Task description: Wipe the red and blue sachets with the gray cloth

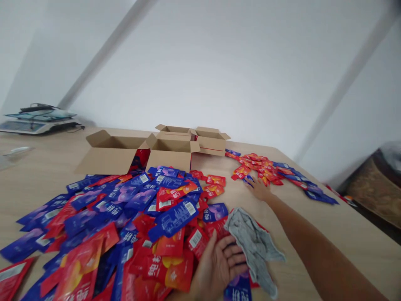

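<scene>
Four cartons (pixel 169 162), one grey cloth (pixel 250 238), packets (pixel 177 217) (too overlapped to count). Left hand (pixel 224 261) half-open, released; right hand (pixel 259 190) at a blue packet (pixel 249 179), grasp unclear.

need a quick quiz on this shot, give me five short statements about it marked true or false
1. Red packets and blue packets are mixed in the large heap. True.
2. The left hand shows its palm to the camera. True.
3. The right hand reaches into the large heap. False: the right hand is at the smaller pile.
4. Four cardboard boxes stand on the table. True.
5. The gray cloth lies beside the scale. False: it lies by the left hand.
</scene>
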{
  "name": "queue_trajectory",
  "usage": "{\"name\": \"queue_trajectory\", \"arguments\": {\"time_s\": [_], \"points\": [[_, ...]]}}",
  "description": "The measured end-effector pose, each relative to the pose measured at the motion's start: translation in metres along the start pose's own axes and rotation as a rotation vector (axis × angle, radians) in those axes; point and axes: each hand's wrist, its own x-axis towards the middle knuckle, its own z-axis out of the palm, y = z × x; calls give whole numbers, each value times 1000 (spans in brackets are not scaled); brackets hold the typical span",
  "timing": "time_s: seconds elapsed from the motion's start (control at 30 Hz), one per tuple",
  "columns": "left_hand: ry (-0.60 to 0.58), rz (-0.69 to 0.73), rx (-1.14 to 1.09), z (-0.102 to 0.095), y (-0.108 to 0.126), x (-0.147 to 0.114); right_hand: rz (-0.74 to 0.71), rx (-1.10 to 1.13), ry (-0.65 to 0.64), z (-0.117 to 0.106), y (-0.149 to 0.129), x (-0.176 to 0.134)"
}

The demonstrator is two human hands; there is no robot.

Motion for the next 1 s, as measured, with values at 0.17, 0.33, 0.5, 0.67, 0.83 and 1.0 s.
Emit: {"name": "queue_trajectory", "arguments": {"time_s": [0.17,0.33,0.5,0.67,0.83,1.0], "points": [[29,-19,33,4,1,-1,-58,74,46,19,45,-79],[9,-22,43,4,4,-1,-102,10,141,27,73,-142],[18,-34,67,3,4,0,-129,10,203,12,82,-174],[14,-35,83,3,4,0,115,-42,225,-12,63,-182],[5,-37,76,2,5,0,34,7,234,-28,26,-173],[-1,-33,57,0,4,0,82,86,188,-41,11,-163]]}}
